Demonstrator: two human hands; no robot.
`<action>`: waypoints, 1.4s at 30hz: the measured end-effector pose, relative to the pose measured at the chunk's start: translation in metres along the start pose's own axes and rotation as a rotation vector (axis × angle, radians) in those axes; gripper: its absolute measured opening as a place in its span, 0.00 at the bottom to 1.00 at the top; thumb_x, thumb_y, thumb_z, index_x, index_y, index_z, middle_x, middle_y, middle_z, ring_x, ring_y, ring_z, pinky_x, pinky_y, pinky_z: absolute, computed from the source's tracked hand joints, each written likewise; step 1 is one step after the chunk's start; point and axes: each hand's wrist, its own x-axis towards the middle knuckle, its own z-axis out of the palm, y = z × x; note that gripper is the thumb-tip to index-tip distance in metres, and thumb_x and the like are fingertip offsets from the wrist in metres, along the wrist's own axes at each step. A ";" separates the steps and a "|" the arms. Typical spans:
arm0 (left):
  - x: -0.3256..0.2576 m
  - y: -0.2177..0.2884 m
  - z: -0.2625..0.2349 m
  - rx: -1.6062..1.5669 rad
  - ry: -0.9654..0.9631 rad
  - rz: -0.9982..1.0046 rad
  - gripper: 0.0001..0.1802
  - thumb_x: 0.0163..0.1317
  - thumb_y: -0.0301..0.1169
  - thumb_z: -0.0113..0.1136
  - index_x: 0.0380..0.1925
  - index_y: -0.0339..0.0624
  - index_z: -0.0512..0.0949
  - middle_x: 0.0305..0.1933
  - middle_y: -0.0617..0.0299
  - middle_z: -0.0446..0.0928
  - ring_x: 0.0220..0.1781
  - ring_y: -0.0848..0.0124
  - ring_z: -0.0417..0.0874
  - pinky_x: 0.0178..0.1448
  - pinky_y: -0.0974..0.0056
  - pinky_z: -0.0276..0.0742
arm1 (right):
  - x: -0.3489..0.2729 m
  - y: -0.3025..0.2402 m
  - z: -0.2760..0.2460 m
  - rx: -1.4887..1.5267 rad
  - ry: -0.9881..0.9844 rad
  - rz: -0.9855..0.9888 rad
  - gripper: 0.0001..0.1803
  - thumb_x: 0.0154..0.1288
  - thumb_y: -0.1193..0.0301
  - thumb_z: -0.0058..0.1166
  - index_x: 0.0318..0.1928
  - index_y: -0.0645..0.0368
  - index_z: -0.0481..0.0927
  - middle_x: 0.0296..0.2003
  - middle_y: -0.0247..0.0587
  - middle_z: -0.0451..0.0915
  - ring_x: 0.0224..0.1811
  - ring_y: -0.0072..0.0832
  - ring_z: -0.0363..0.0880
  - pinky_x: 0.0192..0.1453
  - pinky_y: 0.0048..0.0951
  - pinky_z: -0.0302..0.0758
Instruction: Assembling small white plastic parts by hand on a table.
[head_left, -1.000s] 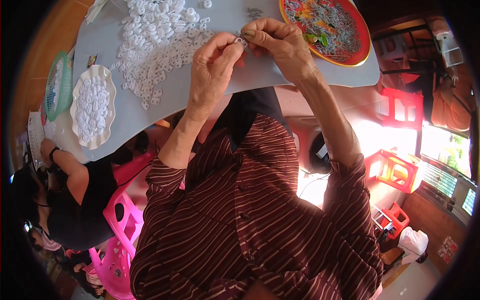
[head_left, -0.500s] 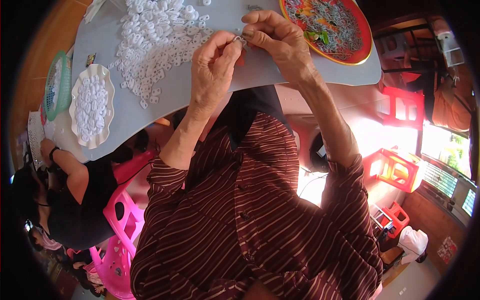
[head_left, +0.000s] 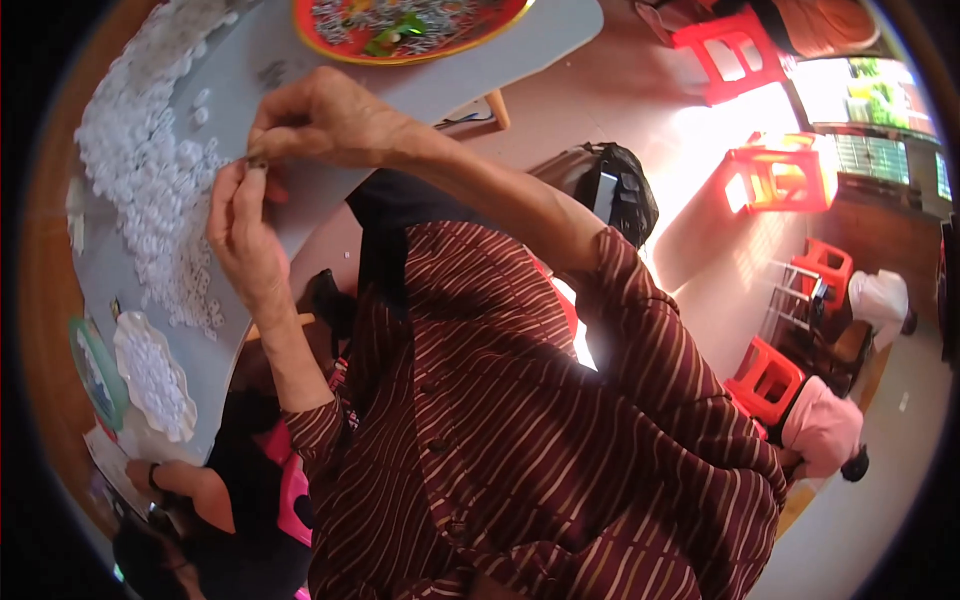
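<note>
My left hand (head_left: 246,230) is closed in a pinch above the table edge, its fingertips pointing up. My right hand (head_left: 328,120) comes in from the right, also pinching, and its fingertips meet those of the left. Between them something tiny and dark shows, too small to name. Beside my hands a large heap of small white plastic pieces (head_left: 150,150) spreads over the grey table (head_left: 222,105). Beyond my right hand lies a red tray (head_left: 425,55) with a yellow rim, holding many small grey metal-looking pieces and a bit of green.
At the left stand a scalloped white dish (head_left: 125,345) of white pieces and a green basket (head_left: 112,395). A person's arm (head_left: 195,490) reaches in at the lower left. Red stools (head_left: 735,60) and a black bag (head_left: 625,195) are on the floor at right, with seated people farther off.
The view has turned, so the table, heap and red tray now lie farther left. My hands remain together at the fingertips. A small white piece seen at the left fingertips earlier is no longer visible.
</note>
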 end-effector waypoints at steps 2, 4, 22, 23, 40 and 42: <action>-0.005 0.005 -0.004 -0.020 0.012 -0.004 0.10 0.62 0.30 0.53 0.36 0.32 0.77 0.32 0.63 0.73 0.32 0.77 0.69 0.40 0.73 0.63 | 0.004 -0.005 0.008 0.058 -0.009 0.022 0.10 0.59 0.69 0.58 0.33 0.64 0.81 0.24 0.39 0.80 0.29 0.19 0.76 0.38 0.25 0.73; -0.007 0.009 -0.005 0.370 0.119 0.222 0.12 0.63 0.30 0.52 0.38 0.31 0.76 0.33 0.61 0.74 0.35 0.74 0.72 0.42 0.70 0.68 | 0.005 -0.008 0.011 0.110 -0.014 0.045 0.10 0.58 0.69 0.59 0.33 0.64 0.81 0.24 0.39 0.80 0.29 0.20 0.76 0.37 0.25 0.73; -0.005 0.003 -0.008 -0.112 -0.030 -0.009 0.06 0.61 0.28 0.54 0.28 0.38 0.75 0.23 0.72 0.71 0.26 0.86 0.65 0.30 0.78 0.61 | 0.006 -0.007 0.012 0.118 -0.056 0.170 0.11 0.65 0.67 0.53 0.34 0.65 0.79 0.22 0.31 0.77 0.26 0.14 0.71 0.31 0.19 0.69; -0.006 0.005 -0.006 -0.081 -0.016 -0.005 0.06 0.61 0.27 0.54 0.27 0.38 0.75 0.22 0.73 0.70 0.25 0.87 0.64 0.29 0.78 0.60 | 0.005 -0.011 0.013 0.083 -0.030 0.157 0.11 0.65 0.67 0.54 0.33 0.64 0.79 0.22 0.30 0.76 0.25 0.14 0.70 0.30 0.19 0.68; 0.023 0.014 -0.038 0.430 0.061 0.390 0.08 0.63 0.31 0.54 0.32 0.36 0.74 0.24 0.69 0.74 0.28 0.83 0.70 0.31 0.74 0.66 | 0.003 -0.009 0.017 0.194 -0.022 0.201 0.06 0.65 0.72 0.52 0.37 0.64 0.75 0.27 0.33 0.78 0.26 0.14 0.70 0.32 0.16 0.69; 0.053 0.013 -0.062 0.749 0.122 0.599 0.08 0.62 0.31 0.56 0.30 0.36 0.75 0.25 0.69 0.75 0.29 0.80 0.74 0.33 0.72 0.69 | 0.003 -0.010 0.016 0.185 -0.038 0.182 0.06 0.65 0.73 0.51 0.37 0.64 0.74 0.27 0.33 0.78 0.26 0.14 0.70 0.32 0.16 0.69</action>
